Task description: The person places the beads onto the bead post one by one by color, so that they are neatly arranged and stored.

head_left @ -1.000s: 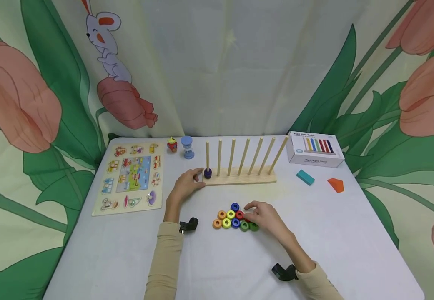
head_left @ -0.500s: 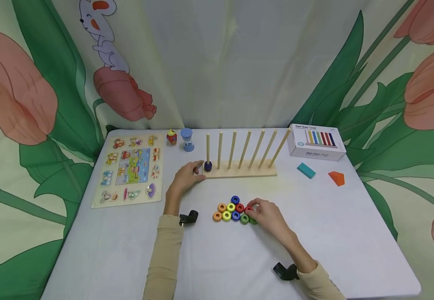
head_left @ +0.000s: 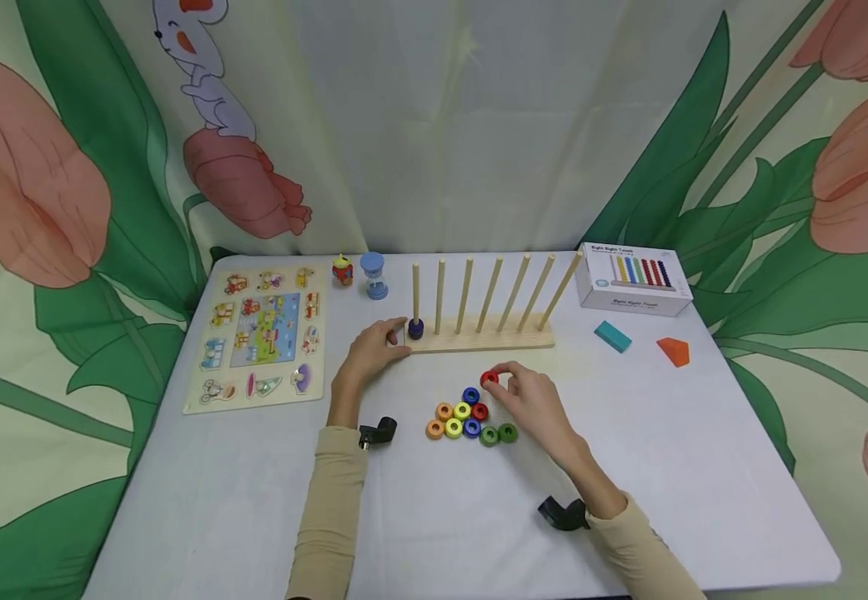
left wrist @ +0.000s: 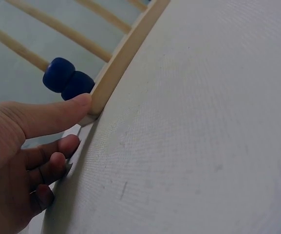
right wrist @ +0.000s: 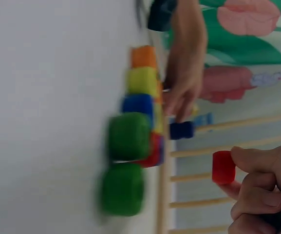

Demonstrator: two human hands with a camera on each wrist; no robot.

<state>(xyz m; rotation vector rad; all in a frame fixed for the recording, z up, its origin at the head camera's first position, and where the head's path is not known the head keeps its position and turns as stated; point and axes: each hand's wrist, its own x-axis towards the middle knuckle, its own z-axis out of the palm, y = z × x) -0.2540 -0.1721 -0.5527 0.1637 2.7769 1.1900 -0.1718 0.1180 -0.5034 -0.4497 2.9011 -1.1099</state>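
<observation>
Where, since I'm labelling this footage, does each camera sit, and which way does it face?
Head: worn on the head, faces forward and down over the table; shows left hand, right hand and sleeves.
Left wrist: on that wrist, faces the peg board and blue rings; shows the left hand.
Right wrist: on that wrist, picture turned sideways, faces loose rings and pegs; shows both hands.
Head and right wrist share the pinched red ring.

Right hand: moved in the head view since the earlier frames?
Yes: the right hand has moved toward the wooden base, away from the green rings.
</observation>
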